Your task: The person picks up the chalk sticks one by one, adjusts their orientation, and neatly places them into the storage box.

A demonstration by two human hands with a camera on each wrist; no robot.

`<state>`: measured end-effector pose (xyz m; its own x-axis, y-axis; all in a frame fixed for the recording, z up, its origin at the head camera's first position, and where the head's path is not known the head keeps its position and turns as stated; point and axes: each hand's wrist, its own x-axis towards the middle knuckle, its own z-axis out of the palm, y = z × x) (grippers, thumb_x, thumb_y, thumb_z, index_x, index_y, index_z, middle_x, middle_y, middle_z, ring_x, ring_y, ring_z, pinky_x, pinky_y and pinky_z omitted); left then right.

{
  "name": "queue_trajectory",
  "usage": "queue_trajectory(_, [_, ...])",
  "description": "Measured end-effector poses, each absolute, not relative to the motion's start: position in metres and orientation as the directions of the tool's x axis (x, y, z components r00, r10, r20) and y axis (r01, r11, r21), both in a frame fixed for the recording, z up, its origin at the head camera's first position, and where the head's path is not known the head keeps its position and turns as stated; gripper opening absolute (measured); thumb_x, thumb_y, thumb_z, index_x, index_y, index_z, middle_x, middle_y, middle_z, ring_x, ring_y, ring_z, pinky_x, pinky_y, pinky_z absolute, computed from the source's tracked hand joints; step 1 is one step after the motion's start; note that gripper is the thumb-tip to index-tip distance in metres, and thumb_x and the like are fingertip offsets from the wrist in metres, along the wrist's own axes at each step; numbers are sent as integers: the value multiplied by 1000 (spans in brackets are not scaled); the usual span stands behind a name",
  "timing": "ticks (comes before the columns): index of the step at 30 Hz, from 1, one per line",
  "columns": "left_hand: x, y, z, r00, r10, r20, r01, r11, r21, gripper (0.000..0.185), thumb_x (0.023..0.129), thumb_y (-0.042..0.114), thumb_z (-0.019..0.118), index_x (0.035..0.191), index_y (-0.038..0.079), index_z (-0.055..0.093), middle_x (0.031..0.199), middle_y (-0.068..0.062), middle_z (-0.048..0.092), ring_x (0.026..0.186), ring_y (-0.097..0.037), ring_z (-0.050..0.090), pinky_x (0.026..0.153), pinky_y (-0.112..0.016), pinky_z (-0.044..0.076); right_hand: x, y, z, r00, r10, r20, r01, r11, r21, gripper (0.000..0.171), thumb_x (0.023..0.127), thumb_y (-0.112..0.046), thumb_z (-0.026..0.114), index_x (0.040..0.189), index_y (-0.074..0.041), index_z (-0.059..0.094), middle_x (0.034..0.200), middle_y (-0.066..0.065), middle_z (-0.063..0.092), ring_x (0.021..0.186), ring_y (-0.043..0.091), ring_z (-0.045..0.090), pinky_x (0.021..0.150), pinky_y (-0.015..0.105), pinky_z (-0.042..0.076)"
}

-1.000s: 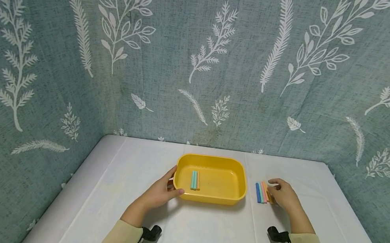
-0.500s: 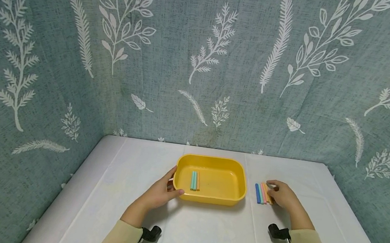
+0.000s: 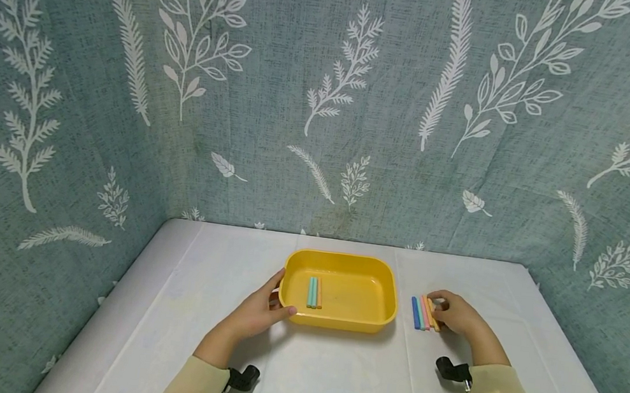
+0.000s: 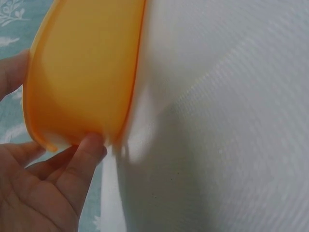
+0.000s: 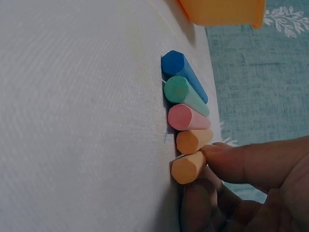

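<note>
Right hand [image 3: 455, 315] pinches the outermost orange chalk [image 5: 188, 167] in the table row right of the yellow tray [image 3: 336, 320], left hand [image 3: 257, 312] gripping its rim; best lifted straight up so neighbours stay put.

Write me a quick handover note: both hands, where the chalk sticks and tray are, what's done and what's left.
Left hand grips the near-left corner of the yellow tray, steadying it on the white table.
Right hand pinches the outermost orange stick of the chalk row; it hasn't visibly left the row.
Done: three chalk sticks lie side by side in the tray.
Left: five sticks right of the tray (blue, green, pink, two orange), probably bound for the tray.
</note>
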<state>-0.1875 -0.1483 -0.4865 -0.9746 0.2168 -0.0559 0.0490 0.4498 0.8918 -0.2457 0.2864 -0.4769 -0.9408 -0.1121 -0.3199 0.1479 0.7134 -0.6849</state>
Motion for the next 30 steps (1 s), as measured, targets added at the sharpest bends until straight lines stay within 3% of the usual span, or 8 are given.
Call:
queue_trajectory(15, [-188,-149,-487,-973,223,-53,53,445,894,92,93,23,74,162,9,14,159,-20,32,132,-34,52,104,-45,48,-241,292,-480,-954,-104,-282,156,631,-760,45,93,-1,58,136,6,47,92,13,55,74,21,55,61,33,51])
queue_trajectory(30, [-187,-148,-487,-975,216,-57,49,455,889,92,93,23,74,162,9,14,159,-21,32,131,-34,53,104,-45,49,-231,297,-467,-937,-117,-331,240,473,-847,50,100,-6,57,145,4,39,104,17,58,76,23,61,66,37,57])
